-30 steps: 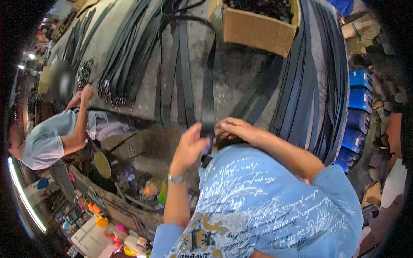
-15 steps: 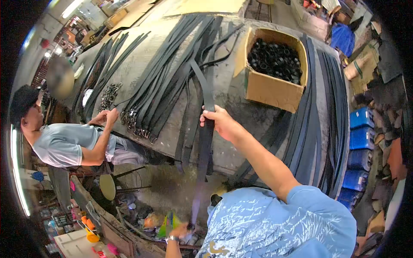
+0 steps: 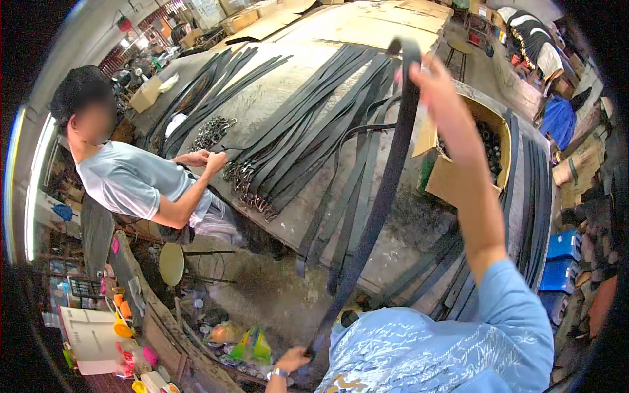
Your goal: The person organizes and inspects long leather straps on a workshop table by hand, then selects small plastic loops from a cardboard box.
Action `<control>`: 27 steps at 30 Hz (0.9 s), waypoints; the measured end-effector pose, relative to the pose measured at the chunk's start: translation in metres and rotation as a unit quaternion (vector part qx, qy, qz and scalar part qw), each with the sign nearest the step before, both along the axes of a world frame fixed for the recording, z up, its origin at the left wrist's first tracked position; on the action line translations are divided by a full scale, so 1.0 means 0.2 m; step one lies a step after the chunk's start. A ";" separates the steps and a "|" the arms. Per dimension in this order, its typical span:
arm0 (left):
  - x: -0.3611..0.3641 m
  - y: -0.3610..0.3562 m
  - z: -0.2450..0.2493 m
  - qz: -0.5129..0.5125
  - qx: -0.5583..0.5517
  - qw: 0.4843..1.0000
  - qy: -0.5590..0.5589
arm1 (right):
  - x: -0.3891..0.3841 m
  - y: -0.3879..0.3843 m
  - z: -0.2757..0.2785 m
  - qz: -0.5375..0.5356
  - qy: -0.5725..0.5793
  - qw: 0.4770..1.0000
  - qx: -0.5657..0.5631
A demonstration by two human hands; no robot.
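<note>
Stretched between both hands: a long black leather strap (image 3: pixel 379 209), narrow, flat and matte, of even width from end to end. Upper end held in the right hand (image 3: pixel 436 78), raised high over the wide, worn grey table (image 3: pixel 262 108), grip closed on the strap, fingers wrapped round its edge, the tip poking up just past them. Lower end caught in the left hand (image 3: pixel 293 359), down low beside the chest and below the table's near edge, grip closed there too, a metal wristwatch (image 3: pixel 278 374) just under it.

Long axis steep and diagonal, from upper right down to lower left, nearly straight with a slight bow in the middle, lifted clear of the table surface. Right hand the nearer one to the goods on the table; left hand well apart from them.

Beneath the strap, fanned rows of similar black straps (image 3: pixel 308 131), many ending in metal buckles at the near edge, a few hanging over it. Just beside the raised forearm, an open brown cardboard box (image 3: pixel 452 183) holding small dark parts. To the left, another person in a pale grey T-shirt (image 3: pixel 131 183), hands at the buckle ends, near a heap of loose metal buckles (image 3: pixel 211 133). At the far right, stacked blue plastic crates (image 3: pixel 563 245).
</note>
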State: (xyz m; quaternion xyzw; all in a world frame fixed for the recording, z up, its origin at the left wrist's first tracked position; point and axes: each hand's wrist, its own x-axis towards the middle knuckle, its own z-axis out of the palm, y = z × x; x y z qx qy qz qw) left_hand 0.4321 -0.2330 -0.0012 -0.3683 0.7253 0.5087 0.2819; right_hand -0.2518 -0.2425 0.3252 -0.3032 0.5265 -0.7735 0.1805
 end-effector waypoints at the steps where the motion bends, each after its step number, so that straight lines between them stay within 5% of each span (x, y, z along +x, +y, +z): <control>1: -0.11 -0.03 0.01 0.217 0.123 0.968 0.018 | -0.23 -0.06 0.14 -0.025 0.054 0.997 0.042; 3: -0.51 -0.17 0.28 0.186 0.164 0.963 0.108 | -0.73 -0.15 0.33 -0.028 0.163 0.982 0.086; 5: -0.79 -0.27 0.29 0.152 0.173 0.954 0.193 | -0.19 0.00 0.68 -0.229 0.145 0.928 0.254; 7: -1.14 -0.29 0.44 0.170 0.106 0.950 0.240 | -0.37 0.02 0.60 -0.302 0.205 0.923 0.125; 8: -1.24 -0.31 0.30 0.227 0.195 0.903 0.310 | -0.38 0.09 0.53 -0.302 0.272 0.902 0.144; 11: -1.57 -0.36 0.12 0.214 0.142 0.900 0.352 | -0.22 0.41 0.22 -0.305 0.466 0.807 0.199; 13: -1.67 -0.34 0.02 0.239 0.192 0.902 0.303 | 0.03 0.61 -0.10 -0.242 0.389 0.864 0.210; 15: -1.68 -0.33 -0.24 0.226 0.098 0.933 0.261 | 0.23 0.85 -0.34 -0.228 0.295 0.884 0.283; 17: -1.66 -0.29 -0.09 0.221 0.106 0.939 0.243 | 0.39 1.13 -0.55 -0.229 0.208 0.897 0.316; 19: -1.66 -0.24 0.08 0.208 0.057 0.944 0.250 | 0.53 1.38 -0.73 -0.249 0.127 0.888 0.364; 22: -1.60 -0.35 -0.12 0.135 -0.047 0.966 0.215 | 0.75 1.71 -1.00 -0.308 0.032 0.837 0.451; 23: -1.58 -0.28 0.06 0.151 -0.031 0.973 0.174 | 0.86 1.81 -1.01 -0.316 0.019 0.815 0.486; 25: -1.49 -0.37 -0.01 0.090 -0.063 0.976 0.186 | 1.00 1.94 -1.16 -0.326 0.007 0.789 0.521; 27: -1.49 -0.33 0.19 -0.034 -0.314 0.928 0.199 | 1.10 2.00 -1.23 -0.337 -0.014 0.768 0.545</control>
